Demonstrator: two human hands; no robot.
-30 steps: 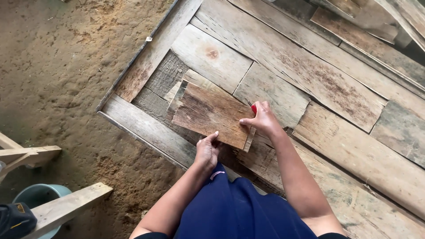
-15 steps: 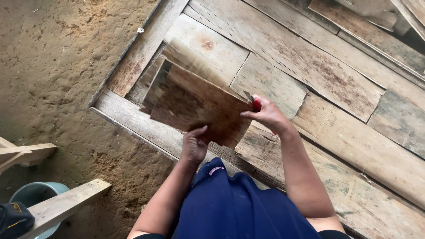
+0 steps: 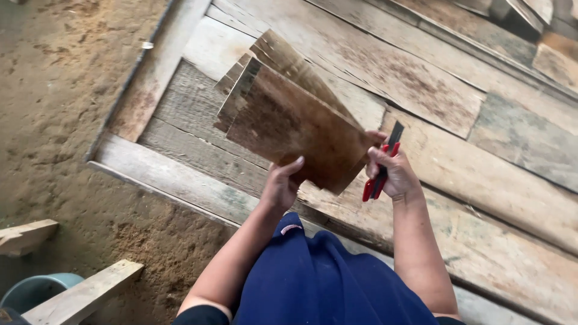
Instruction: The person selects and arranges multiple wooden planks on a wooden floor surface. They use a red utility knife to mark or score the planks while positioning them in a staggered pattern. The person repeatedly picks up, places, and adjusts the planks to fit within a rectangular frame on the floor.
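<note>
A platform of weathered grey planks fills the view from twelve to four o'clock, edged on its nine o'clock side by a long border board and, beyond that, by sandy dirt floor. At seven o'clock lie two pale wood offcuts beside the rim of a blue-grey bucket.

Lifted clear of the platform near the centre is a stack of thin brown boards, tilted up towards eleven o'clock and fanned at the far end. They look stiff, light and rough-sawn, so likely splintery at the edges; the near corners seem the natural places to hold them, since a one-sided grip would probably let the sheets slide apart.

The left hand pinches the stack's near edge at six o'clock, thumb on top. The right hand is curled closed around a red-and-black utility knife, its fingertips steadying the stack's four o'clock corner.

No packages, labels or signs are visible.
</note>
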